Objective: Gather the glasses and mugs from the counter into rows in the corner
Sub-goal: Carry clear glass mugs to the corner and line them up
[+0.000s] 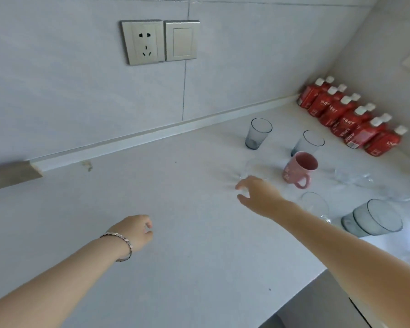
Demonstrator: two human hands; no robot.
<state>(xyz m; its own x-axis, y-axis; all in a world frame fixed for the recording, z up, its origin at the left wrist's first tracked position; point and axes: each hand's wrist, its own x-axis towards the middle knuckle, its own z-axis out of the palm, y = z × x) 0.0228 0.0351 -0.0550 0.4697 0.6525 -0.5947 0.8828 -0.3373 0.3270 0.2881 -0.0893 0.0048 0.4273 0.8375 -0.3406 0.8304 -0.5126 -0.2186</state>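
Observation:
My right hand [258, 195] reaches over the white counter [175, 233] and curls round the lower part of a clear glass [258, 168], which is hard to make out. A pink mug [298, 170] stands just to its right. Behind are two grey tinted glasses [258, 133] [308, 143]. Another clear glass [315, 204] sits beside my right forearm, and a stack of grey glasses [374, 221] stands at the right. Faint clear glassware [350, 178] lies beyond the mug. My left hand [135, 233], with a bracelet on its wrist, hovers loosely curled and holds nothing.
Rows of red juice cartons [350, 119] fill the corner along the right wall. A wall socket [142, 42] and a switch [181, 40] are on the tiled back wall. The counter's front edge [317, 278] drops off at the lower right.

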